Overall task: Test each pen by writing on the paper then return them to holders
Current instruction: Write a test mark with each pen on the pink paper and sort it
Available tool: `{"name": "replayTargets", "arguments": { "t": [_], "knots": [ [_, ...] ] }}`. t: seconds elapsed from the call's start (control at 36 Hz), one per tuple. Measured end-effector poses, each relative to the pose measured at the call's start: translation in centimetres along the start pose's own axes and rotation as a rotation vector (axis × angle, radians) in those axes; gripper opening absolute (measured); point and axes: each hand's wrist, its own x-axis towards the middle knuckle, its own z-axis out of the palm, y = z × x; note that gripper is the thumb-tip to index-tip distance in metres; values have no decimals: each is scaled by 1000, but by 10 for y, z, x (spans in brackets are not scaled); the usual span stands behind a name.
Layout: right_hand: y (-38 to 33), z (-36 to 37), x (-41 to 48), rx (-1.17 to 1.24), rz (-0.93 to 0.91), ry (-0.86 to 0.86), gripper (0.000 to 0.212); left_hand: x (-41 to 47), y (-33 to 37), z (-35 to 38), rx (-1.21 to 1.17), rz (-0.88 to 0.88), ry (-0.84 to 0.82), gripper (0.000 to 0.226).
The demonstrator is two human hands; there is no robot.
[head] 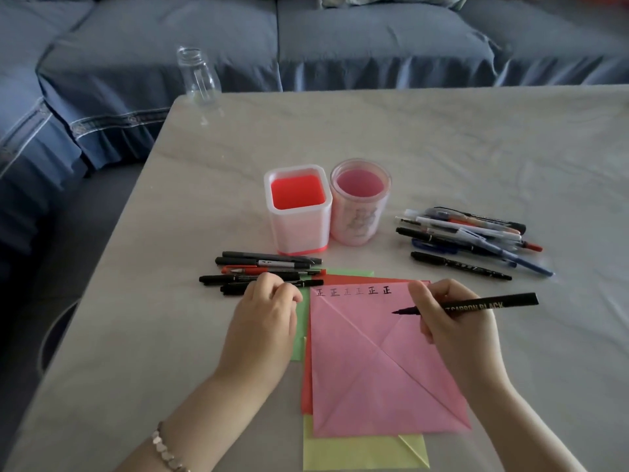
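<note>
Matt pink paper (381, 362) (creased), plastic holders (297, 212)

This looks like a home living room. A blue fabric sofa (340, 42) with a trimmed skirt stands just behind the pale marble-patterned bench (442, 148).

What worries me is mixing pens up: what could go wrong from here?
Tested and untested pens could get mixed: the left pile and right pile lie loose, and the square holder and round holder are empty. The uncapped pen in the right hand might smudge the pink paper or mark the table.
</note>
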Motion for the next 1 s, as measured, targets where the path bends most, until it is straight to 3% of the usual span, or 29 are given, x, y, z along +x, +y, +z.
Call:
{"name": "replayTargets", "arguments": {
  "t": [0.08,0.39,0.5,0.61,0.72,0.86,1.0],
  "knots": [
    [-3,-1,-1,33,10,-13,31,-3,-3,4,83,7,-65,28],
    [-2,-1,-6,-14,-1,-13,32,-24,-24,9,-23,56,-132,7],
    [-7,1,-7,10,4,-7,29,-23,-6,-8,-308,-214,-55,10],
    [-18,1,-10,127,62,-17,29,-7,18,-21,-769,-561,1,16],
    [-32,0,-13,403,198,-36,35,1,36,-30,-1163,-763,-95,23],
    [-43,-4,-13,616,273,-148,39,3,55,-46,-1302,-703,-187,19],
    [-47,-8,-17,600,273,-169,36,2,66,-52,-1257,-569,-249,28]
  ]
}}
